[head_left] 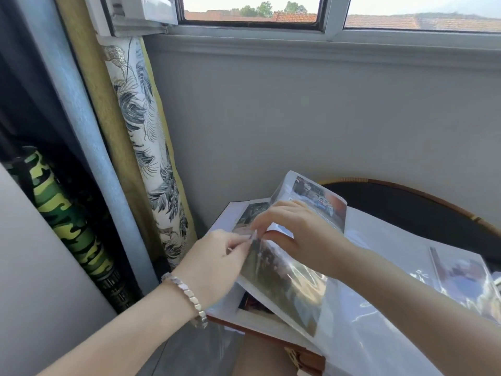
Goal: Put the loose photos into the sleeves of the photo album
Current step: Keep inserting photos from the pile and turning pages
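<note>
Two hands at one corner of the open album

The left hand [214,256], a bracelet [187,297] on its wrist, pinches the upper corner of a lifted sleeve page [320,302] — the right hand [295,232] pinches narrowly at the same corner. A photo [282,283] shows through the plastic. The photo album [393,240] lies open on a dark round table [406,191] under the window [252,9].

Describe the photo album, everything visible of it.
The photo album lies open, partly on a dark round table, its near corner overhanging. Its pages are white with glossy clear plastic sleeves, several holding photos; a brown cover shows at the near edge. One raised page curls up in the middle, a photo inside its sleeve. The left hand and right hand both pinch that page's upper edge; what exactly their grip holds there is blurred.
</note>
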### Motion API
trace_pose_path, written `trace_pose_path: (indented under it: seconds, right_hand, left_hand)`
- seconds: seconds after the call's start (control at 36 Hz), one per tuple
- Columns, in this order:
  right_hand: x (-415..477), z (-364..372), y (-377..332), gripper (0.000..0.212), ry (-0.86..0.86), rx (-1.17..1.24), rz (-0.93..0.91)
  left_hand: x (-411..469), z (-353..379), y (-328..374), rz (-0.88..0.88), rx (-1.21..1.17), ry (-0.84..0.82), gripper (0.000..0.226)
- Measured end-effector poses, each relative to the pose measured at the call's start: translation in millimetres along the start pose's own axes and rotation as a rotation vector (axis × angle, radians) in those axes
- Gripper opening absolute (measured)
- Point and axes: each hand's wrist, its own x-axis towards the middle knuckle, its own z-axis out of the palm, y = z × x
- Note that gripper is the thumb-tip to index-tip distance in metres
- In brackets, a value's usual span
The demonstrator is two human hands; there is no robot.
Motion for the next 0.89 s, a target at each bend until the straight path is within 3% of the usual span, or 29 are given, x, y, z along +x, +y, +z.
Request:
trace_pose_path:
  seconds: [0.08, 0.22, 0.42, 0.5, 0.67, 0.89]
  right_hand:
    - [0, -2, -1, 0.016, -0.001, 0.019, 0.015]
    - [0, -7, 0, 0.024, -0.103, 0.047, 0.033]
    - [6, -7, -6, 0.035, -0.313, 0.034, 0.060]
    - [6, -8, -7, 0.032, -0.305, 0.040, 0.074]
    - [3, -8, -3, 0.027, -0.342, 0.007, 0.063]
    - [13, -2, -14, 0.042, -0.436, -0.057, 0.072]
  left_hand:
    - [-3, 6, 0, 0.040, 0.056, -0.092, 0.033]
    - [-9, 2, 6, 0.165, -0.016, -0.042, 0.019]
    - [-10, -11, -22, 0.198, 0.162, -0.383, 0.084]
    - [-8, -6, -34, 0.243, 0.171, -0.259, 0.080]
    - [-7, -4, -48, 0.397, 0.097, 0.039, 0.031]
    - [-10, -7, -59, 0.506, 0.016, 0.203, 0.018]
